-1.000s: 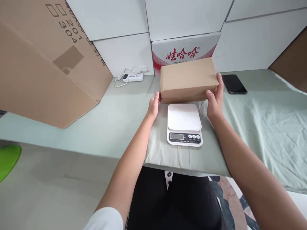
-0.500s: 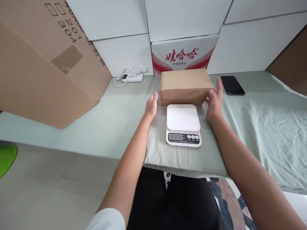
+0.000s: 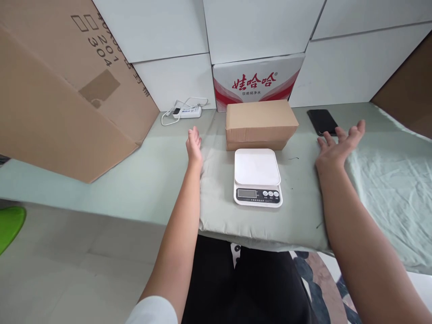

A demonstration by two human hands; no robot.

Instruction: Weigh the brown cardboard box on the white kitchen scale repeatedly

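Between my two hands a white kitchen scale (image 3: 257, 167) lies on the green cloth, its dark display strip facing me. Right behind it sits a closed brown cardboard box (image 3: 260, 115). My left hand (image 3: 194, 146) is apart from the box on its left side, fingers extended upward and holding nothing. To the right, my right hand (image 3: 340, 145) is spread with the palm turned up, also holding nothing. It is nearest to a black smartphone (image 3: 322, 121), which lies just beyond its fingers.
A white power strip with a cable (image 3: 187, 112) lies at the back left. A large cardboard carton (image 3: 77, 103) leans in from the left. Behind the brown box stands a white-and-red carton (image 3: 258, 81) against stacked white boxes (image 3: 172, 78). Green cloth (image 3: 135, 180) covers the table.
Both hands have moved outward, away from the sides of the brown box. My right hand has let go of its corner and opened wide. The scale and box stay in place.
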